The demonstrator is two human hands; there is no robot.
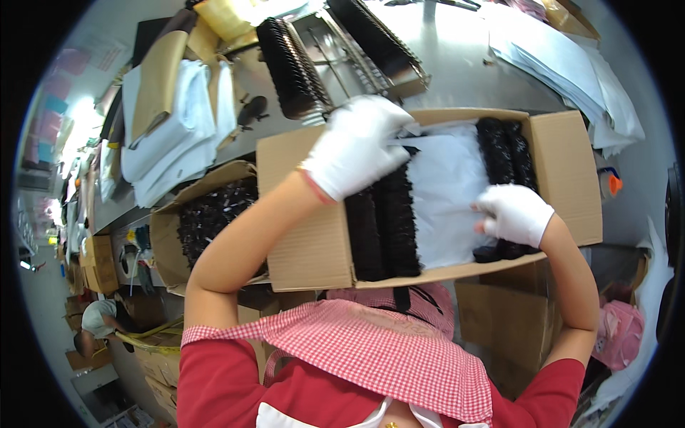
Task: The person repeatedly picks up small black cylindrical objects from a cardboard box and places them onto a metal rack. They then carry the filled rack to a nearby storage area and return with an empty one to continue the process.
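Observation:
A cardboard box (446,269) with its flaps spread holds black, fringed bundles (396,221) at its left end and more shiny black bundles (505,153) at its right end. Between them lies a thin white sheet (449,185). My left hand (360,146), in a white glove, is over the box's far left corner, close to the sheet's far edge; motion blur hides whether its fingers grip anything. My right hand (517,214), gloved with bare fingertips, rests at the sheet's right side, thumb and forefinger apart, above the right bundles.
Beyond the box, a metal table (457,71) bears black bristly strips (289,68) beside a metal frame and stacks of white sheets (556,64). Another box of shiny black pieces (210,221) stands at left. A pink bag (619,335) is at right; a person (103,317) bends far left.

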